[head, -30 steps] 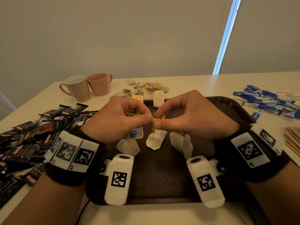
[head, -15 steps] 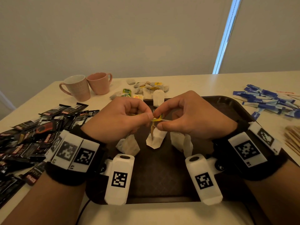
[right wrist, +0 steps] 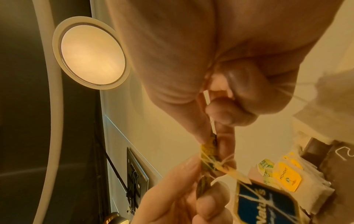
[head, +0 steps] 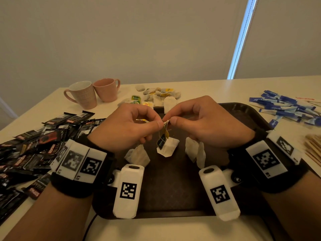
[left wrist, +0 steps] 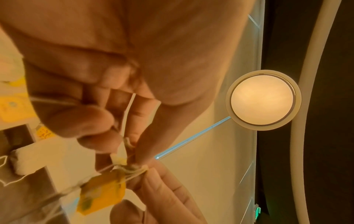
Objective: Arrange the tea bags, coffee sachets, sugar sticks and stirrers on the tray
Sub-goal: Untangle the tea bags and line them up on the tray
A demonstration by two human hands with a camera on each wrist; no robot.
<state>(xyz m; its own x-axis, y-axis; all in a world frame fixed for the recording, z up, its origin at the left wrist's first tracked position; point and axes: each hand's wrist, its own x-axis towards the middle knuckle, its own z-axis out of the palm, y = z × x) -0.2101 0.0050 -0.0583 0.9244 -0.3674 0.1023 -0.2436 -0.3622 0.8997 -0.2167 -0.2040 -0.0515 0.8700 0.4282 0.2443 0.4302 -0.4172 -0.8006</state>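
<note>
Hands [head: 166, 122] pinching tangled tags [head: 163, 138], "MOMENT" tag [right wrist: 286, 178]

Left hand [left wrist: 107, 84] and right hand [left wrist: 162, 191] pinching tangled strings [left wrist: 132, 170]; yellow tag [left wrist: 101, 195] dangling.

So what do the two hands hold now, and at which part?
Both the left hand and the right hand pinch the tangled strings and paper tags of tea bags with their fingertips; the bag itself hangs below, over the tray.

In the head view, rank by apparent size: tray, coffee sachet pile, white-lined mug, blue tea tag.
1. tray
2. coffee sachet pile
3. white-lined mug, though it sits farther from the camera
4. blue tea tag
</note>
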